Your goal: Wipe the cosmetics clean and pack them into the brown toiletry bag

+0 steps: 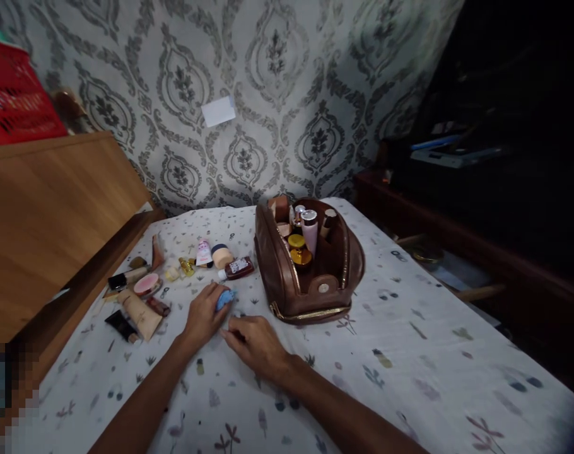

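My left hand (205,313) is closed around a small, bright blue, crumpled-looking item (225,299), just above the patterned sheet. Close beside it on the right, my right hand (255,343) has its fingers curled in and the thumb pointing left; whatever it may hold is hidden. Behind and right of my hands stands a brown toiletry bag (277,277), unzipped at the top. Inside it are a pink-bodied bottle (310,232), an amber jar with a yellow lid (300,251) and other cosmetics. A dark red bottle with a white cap (238,268) lies between my left hand and the bag.
Left of my hands lie several cosmetics, among them a beige tube (140,313), a black tube (121,326), a pink compact (147,285) and a pink-white tube (204,252). A wooden panel (55,214) borders the left side; dark furniture (438,246) stands right.
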Motion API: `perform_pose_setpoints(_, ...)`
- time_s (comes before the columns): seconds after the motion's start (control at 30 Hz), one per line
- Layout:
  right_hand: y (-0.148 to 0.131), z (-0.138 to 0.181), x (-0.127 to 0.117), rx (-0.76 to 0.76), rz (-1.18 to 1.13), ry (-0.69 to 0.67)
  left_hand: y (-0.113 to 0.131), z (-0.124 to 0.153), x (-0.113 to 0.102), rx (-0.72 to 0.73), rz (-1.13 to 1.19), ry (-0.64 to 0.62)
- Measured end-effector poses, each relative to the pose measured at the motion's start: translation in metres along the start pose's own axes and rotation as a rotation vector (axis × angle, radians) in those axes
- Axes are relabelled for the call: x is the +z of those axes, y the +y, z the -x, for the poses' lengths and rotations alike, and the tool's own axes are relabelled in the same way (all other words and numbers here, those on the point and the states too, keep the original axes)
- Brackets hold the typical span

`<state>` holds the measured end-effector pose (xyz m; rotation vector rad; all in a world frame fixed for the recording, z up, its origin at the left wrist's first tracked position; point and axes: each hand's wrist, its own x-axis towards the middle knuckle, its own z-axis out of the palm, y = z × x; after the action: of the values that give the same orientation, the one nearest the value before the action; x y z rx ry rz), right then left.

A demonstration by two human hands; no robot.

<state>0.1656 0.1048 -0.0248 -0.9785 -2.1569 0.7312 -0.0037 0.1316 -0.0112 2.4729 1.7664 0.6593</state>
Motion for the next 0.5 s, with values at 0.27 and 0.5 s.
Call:
perform_pose_setpoints(0.27, -0.004, 0.001, -0.004, 0.002, 0.005, -0.019, -0.04, -0.057, -0.018, -0.298, -0.117, 0.119)
perform_pose_setpoints(0.5, -0.004, 0.001, -0.003, 0.011, 0.066, -0.038, -0.07, -0.119, -0.009, -0.603, -0.151, 0.008)
